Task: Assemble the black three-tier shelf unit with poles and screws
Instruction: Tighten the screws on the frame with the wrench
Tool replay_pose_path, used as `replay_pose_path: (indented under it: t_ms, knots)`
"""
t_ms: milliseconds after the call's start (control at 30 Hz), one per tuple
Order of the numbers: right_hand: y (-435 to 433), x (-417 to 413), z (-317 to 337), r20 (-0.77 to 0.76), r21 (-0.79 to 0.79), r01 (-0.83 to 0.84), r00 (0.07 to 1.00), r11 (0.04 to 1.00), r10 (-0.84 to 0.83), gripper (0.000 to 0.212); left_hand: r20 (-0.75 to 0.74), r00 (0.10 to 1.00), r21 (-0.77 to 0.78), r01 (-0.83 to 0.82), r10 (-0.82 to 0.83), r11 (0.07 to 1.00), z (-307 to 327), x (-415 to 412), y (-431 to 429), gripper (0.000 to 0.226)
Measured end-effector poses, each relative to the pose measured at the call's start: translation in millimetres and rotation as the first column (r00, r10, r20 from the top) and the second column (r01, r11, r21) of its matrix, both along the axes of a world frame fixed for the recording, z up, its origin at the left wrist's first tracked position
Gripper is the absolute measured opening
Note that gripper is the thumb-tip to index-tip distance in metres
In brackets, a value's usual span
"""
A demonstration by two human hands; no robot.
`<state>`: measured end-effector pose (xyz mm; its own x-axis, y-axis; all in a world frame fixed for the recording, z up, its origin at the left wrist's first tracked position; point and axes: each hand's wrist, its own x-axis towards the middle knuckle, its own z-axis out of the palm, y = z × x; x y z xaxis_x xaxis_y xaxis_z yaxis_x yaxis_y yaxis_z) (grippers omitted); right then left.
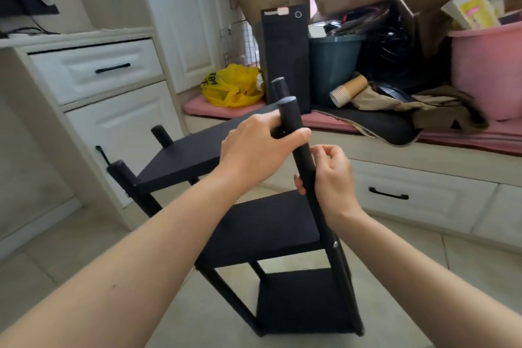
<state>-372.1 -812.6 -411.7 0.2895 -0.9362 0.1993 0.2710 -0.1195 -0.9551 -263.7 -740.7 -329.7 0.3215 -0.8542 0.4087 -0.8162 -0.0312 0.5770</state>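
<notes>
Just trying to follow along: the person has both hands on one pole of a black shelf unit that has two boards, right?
Not quite: the head view shows three boards, not two. The rest holds: the left hand and right hand are both on one pole of the black shelf unit.

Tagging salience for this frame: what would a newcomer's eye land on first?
Dead centre, both hands are on the near right pole of the black shelf unit: the left hand grips it near the top and the right hand holds it just below. Behind, a pink tub at the far right and a yellow bag left of centre stand out from the clutter.
</notes>
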Motion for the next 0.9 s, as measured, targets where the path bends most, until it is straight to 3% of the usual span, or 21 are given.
replay_pose_path:
  t_ms: [100, 333, 533, 733, 900]
  knots:
    - [5.6, 30.9, 14.6, -0.041, -0.052, -0.075, 0.996, 0.996, 0.073, 0.011, -0.134, 0.991, -0.066, -0.007, -0.002, 0.998, 2.4, 33.7, 12.7, 0.032]
    - [23.3, 95.7, 26.8, -0.199, -0.146, -0.170, 0.970, 0.975, 0.139, 0.011, -0.326, 0.945, -0.198, -0.091, 0.021, 0.976, -14.3, 97.6, 50.4, 0.013]
    - [47.1, 131.4, -2.1, -0.397, -0.218, -0.284, 0.900, 0.934, 0.181, 0.010, -0.531, 0.847, -0.248, -0.179, 0.021, 0.952, -78.1, 131.0, 95.2, 0.005]
    - [69.4, 136.4, -72.4, -0.603, -0.338, -0.319, 0.796, 0.885, 0.056, 0.007, -0.731, 0.683, -0.219, -0.227, -0.005, 0.949, -173.2, 134.5, 133.6, 0.052]
    - [87.2, 124.6, -135.0, -0.776, -0.332, -0.395, 0.630, 0.857, -0.010, 0.010, -0.808, 0.589, -0.132, -0.228, 0.028, 0.965, -257.5, 116.9, 159.4, 0.044]
